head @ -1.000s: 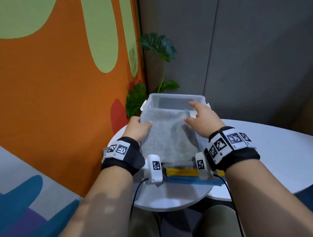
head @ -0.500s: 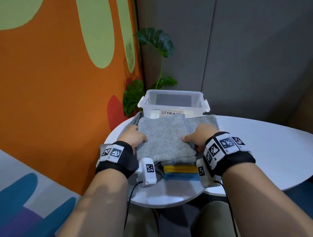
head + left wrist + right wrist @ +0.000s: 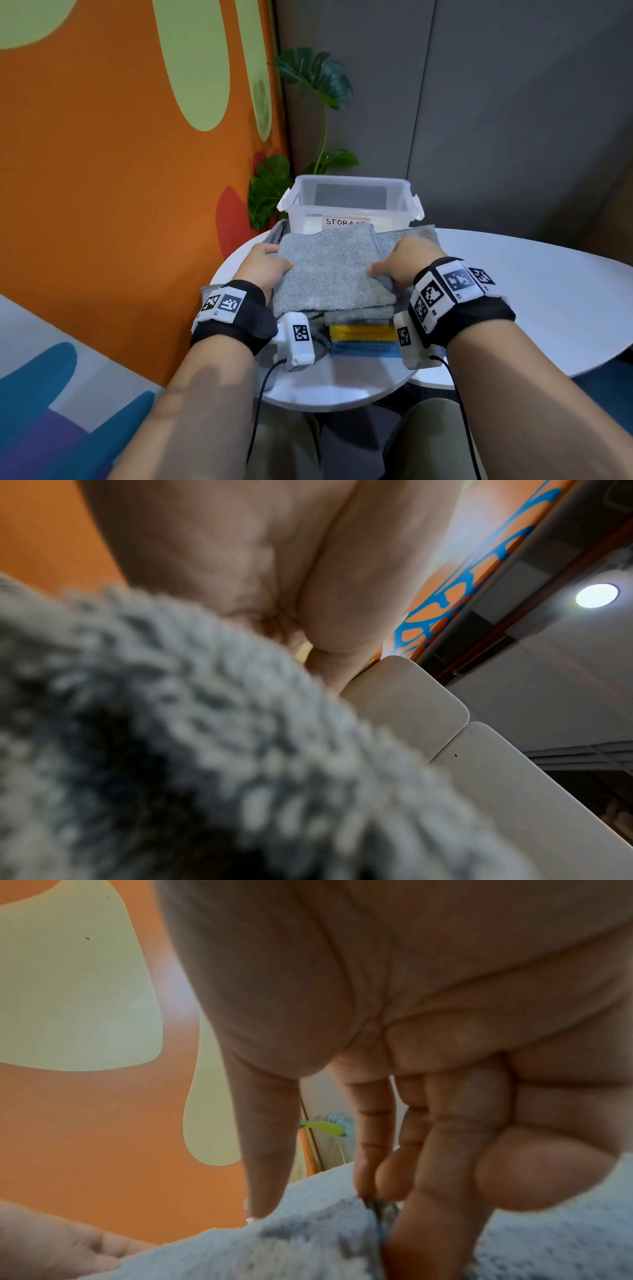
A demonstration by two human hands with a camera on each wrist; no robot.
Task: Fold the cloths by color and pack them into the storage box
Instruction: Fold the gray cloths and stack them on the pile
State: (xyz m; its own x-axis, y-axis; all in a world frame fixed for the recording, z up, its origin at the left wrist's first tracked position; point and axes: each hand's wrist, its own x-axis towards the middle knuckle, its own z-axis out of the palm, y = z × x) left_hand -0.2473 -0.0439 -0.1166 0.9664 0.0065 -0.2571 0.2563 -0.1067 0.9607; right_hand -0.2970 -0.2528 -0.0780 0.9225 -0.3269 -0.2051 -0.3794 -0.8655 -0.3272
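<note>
A folded grey cloth (image 3: 329, 270) lies on top of a stack on the white table (image 3: 520, 294), just in front of the clear storage box (image 3: 349, 202). My left hand (image 3: 270, 262) grips its left edge with the thumb on top. My right hand (image 3: 397, 265) grips its right edge; in the right wrist view the fingers (image 3: 377, 1150) curl down into a fold of the grey cloth (image 3: 291, 1240). Below it lie a folded yellow cloth (image 3: 363, 331) and a blue cloth (image 3: 364, 349). More grey cloth (image 3: 416, 234) spreads out to the right. Blurred grey cloth (image 3: 171, 737) hides the fingers in the left wrist view.
The box is open with no lid on it and carries a "STORAGE" label (image 3: 346, 222). A green plant (image 3: 311, 78) stands behind the box, against the orange wall (image 3: 102, 171). The table extends bare to the right. My knees show under its near edge.
Both hands have drawn the grey cloth back from over the box rim and down onto the stack. The box front and its label now show.
</note>
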